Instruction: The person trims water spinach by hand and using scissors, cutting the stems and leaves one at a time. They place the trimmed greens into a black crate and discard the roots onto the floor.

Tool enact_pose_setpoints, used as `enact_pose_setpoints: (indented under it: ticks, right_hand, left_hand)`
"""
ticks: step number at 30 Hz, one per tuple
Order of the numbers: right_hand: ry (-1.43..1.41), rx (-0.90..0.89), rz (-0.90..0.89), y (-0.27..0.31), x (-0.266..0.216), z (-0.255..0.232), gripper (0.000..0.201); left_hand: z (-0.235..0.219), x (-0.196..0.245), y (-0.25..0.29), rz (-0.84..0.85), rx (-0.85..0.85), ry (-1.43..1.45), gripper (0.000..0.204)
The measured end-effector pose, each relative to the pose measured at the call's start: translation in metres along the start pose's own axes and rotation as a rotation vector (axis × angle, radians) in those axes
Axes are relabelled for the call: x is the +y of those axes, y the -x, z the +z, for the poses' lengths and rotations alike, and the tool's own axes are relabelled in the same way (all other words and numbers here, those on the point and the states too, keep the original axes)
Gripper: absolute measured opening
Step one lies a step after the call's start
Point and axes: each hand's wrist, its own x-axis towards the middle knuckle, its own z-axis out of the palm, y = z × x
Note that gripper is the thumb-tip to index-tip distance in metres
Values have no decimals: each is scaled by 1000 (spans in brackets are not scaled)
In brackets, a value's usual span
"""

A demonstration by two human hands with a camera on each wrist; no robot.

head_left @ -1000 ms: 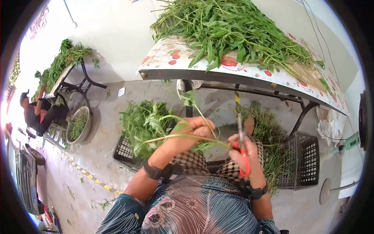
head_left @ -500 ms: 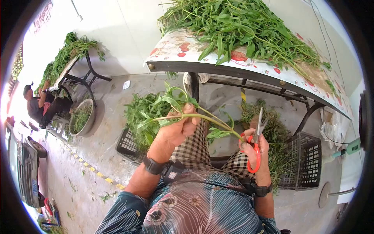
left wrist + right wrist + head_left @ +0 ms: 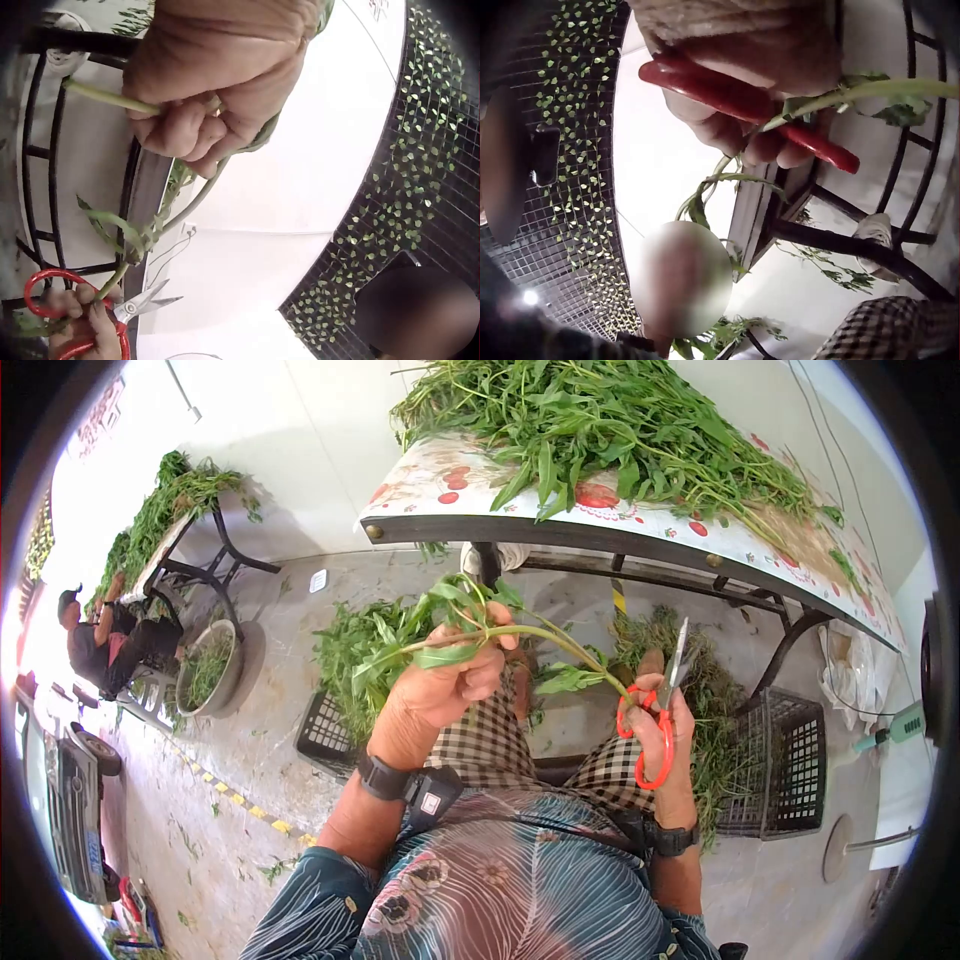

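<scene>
Stem, leafy and freshly green point(image 3: 578, 652), spans the gap between my two hands near the middle of my head view, running from the left hand towards 4 o'clock. I judge it light and springy: bendable, yet apt to crease or snap if folded sharply, with a skin that could be a touch slippery. The leaves look soft and easily bruised, so I'd favour the thicker bare length as the surest hold, with only a light pinch near the leafy end.

My left hand point(image 3: 440, 685) has its fingers curled round the leafy part. My right hand point(image 3: 680, 735) grips the scissors point(image 3: 129, 308) by the red handles, its fingers closed about them, and also holds the stem's thicker end. The blades stand apart and point towards 12 o'clock in the head view.

The stem is pale green, arched, and splits into thinner shoots with narrow, pointed leaves, some curling. Beyond it, at 1 o'clock, a heap of similar greens point(image 3: 610, 435) covers part of the tabletop point(image 3: 440, 480); a dark crate point(image 3: 325, 732) sits at 8 o'clock with more greenery over it.
</scene>
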Motion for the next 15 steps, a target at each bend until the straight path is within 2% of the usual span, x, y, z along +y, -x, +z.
enact_pose_setpoints:
  ticks: [1, 7, 11, 14, 15]
  right_hand:
    - [14, -17, 10, 1, -1, 1, 31]
    - [103, 10, 49, -1, 2, 5, 30]
    - [149, -7, 52, 0, 0, 8, 29]
    - [107, -177, 100, 1, 3, 6, 26]
    - [84, -178, 112, 4, 1, 14, 27]
  left_hand:
    - [0, -1, -1, -4, -71, 151, 36]
    - [8, -3, 1, 49, -66, -104, 31]
    - [19, -7, -5, 50, 143, -82, 23]
    - [30, -13, -23, 119, 201, -41, 20]
    - [33, -14, -27, 151, 189, -4, 18]
